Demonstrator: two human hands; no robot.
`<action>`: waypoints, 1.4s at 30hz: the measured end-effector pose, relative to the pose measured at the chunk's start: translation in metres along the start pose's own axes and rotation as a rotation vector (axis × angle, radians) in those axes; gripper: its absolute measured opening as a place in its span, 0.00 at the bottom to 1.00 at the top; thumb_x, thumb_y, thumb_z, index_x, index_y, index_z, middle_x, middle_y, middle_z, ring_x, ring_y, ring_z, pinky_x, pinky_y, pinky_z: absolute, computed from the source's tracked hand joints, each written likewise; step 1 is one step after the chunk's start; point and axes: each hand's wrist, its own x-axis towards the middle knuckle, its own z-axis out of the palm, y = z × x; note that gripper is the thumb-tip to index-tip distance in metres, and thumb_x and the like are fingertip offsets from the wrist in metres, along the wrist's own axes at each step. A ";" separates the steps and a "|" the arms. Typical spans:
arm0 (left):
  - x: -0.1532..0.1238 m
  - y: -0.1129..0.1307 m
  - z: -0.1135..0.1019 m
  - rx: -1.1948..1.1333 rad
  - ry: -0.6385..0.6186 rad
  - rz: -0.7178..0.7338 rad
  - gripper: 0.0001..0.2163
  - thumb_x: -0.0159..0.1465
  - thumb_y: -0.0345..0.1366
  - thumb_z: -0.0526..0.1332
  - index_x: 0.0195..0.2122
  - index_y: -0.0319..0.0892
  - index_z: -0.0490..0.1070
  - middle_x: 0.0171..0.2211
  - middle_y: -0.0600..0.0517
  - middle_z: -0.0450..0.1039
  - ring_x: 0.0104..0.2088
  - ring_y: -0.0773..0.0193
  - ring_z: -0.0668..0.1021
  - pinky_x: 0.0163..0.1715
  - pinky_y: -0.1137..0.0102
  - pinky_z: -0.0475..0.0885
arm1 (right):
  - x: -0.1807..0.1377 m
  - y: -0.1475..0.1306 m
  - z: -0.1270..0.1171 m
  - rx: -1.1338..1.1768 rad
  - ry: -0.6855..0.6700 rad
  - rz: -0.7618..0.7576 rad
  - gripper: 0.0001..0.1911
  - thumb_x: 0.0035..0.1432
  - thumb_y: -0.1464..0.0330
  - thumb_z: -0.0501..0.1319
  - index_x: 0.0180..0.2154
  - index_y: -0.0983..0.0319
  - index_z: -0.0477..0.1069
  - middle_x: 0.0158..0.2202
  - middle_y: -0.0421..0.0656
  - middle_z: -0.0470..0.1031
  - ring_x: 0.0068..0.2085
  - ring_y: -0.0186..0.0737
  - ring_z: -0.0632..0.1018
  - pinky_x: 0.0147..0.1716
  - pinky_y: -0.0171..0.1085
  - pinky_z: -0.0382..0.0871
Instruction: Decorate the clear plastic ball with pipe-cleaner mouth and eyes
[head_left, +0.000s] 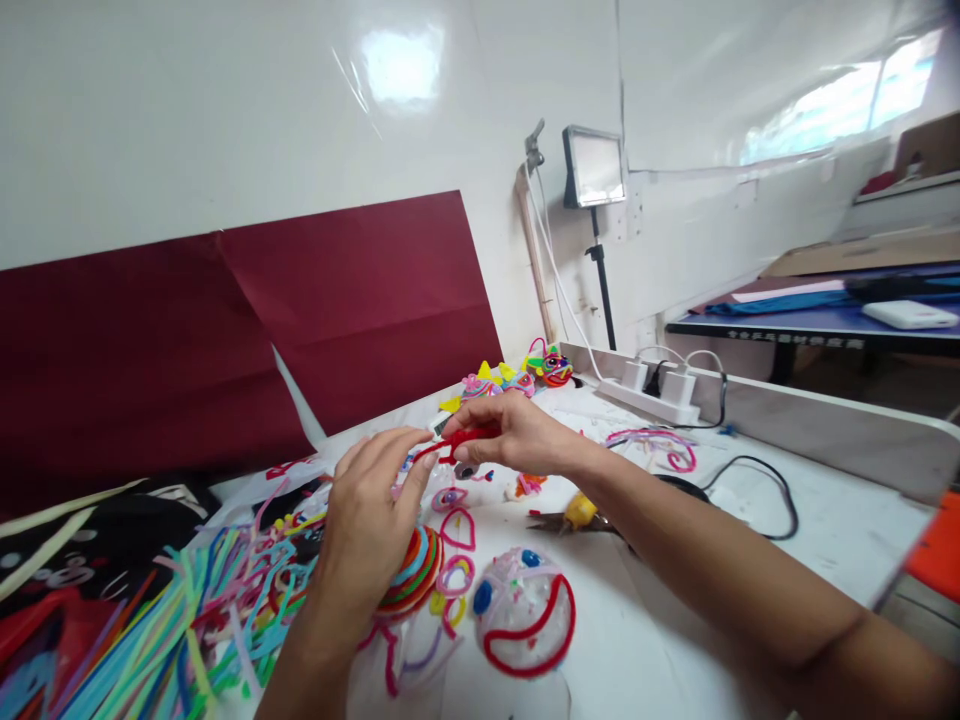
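Observation:
Above the white table, my left hand (379,490) and my right hand (514,432) are close together, fingers pinched on a red pipe cleaner (474,436). The pipe cleaner looks bent or doubled in my right fingers, and its thinner end runs to my left fingertips. Just below lies a clear dome (525,620) with two blue spots and a curved red pipe cleaner mouth. My left hand partly hides a coil of striped pipe cleaner (418,575). Pink pipe cleaner loops (456,575) lie between the coil and the dome.
Loose coloured pipe cleaners (187,610) are heaped at the left. Scissors (551,521) lie by a yellow object (580,511) under my right forearm. Finished-looking colourful figures (555,366) stand at the back. A power strip (649,400) and black cable (791,500) are at the right.

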 end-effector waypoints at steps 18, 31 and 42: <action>-0.003 0.003 -0.009 -0.424 -0.016 -0.329 0.05 0.62 0.40 0.63 0.35 0.48 0.78 0.34 0.55 0.78 0.36 0.64 0.77 0.38 0.73 0.70 | 0.002 -0.001 0.005 0.261 0.003 0.041 0.06 0.51 0.73 0.67 0.33 0.66 0.72 0.24 0.39 0.77 0.27 0.32 0.78 0.25 0.30 0.71; -0.002 0.001 -0.012 -0.630 -0.109 -0.347 0.02 0.58 0.36 0.66 0.32 0.49 0.79 0.31 0.57 0.78 0.32 0.68 0.77 0.33 0.76 0.71 | 0.000 0.000 -0.001 0.411 -0.097 0.063 0.11 0.47 0.70 0.72 0.32 0.66 0.74 0.24 0.41 0.80 0.26 0.32 0.80 0.27 0.30 0.72; -0.001 0.013 -0.016 -0.112 0.090 0.067 0.04 0.63 0.29 0.62 0.35 0.43 0.76 0.33 0.54 0.76 0.33 0.68 0.76 0.36 0.72 0.70 | 0.000 0.002 -0.001 0.424 -0.139 0.167 0.16 0.43 0.66 0.75 0.32 0.66 0.74 0.22 0.41 0.79 0.23 0.33 0.79 0.25 0.31 0.72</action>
